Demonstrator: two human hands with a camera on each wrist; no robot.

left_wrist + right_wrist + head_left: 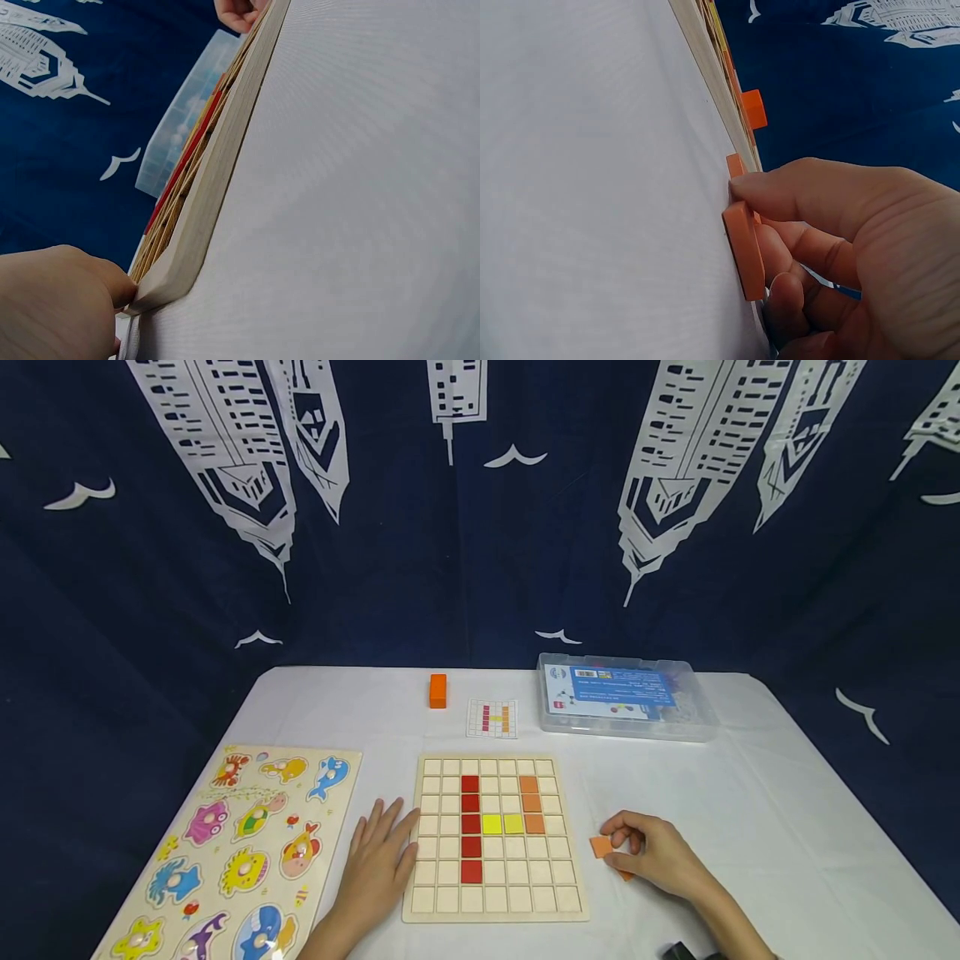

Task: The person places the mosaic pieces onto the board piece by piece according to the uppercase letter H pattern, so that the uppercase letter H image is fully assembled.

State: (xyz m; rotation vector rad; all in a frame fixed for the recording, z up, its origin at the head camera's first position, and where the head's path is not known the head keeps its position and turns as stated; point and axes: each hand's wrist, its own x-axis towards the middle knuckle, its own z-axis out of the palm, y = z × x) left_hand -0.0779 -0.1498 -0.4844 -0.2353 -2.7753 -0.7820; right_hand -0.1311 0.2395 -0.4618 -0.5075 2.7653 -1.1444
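Note:
A wooden grid board (495,906) lies flat on the table, with a column of red square tiles (471,824), two yellow tiles (502,823) and a shorter column of orange tiles (530,795) in its cells. My left hand (377,864) rests along the board's left edge, fingers extended. Right of the board, my right hand (652,852) pinches an orange square tile (601,846) between thumb and fingers, low over the cloth. A second orange tile (744,251) sits close below the thumb in the right wrist view, partly under the hand in the head view.
Behind the board are a small pattern card (492,719), an upright orange block (438,692) and a clear plastic case (682,727) with a blue label. A sea-animal peg puzzle (330,777) lies at the left. Something black (678,952) shows at the front edge.

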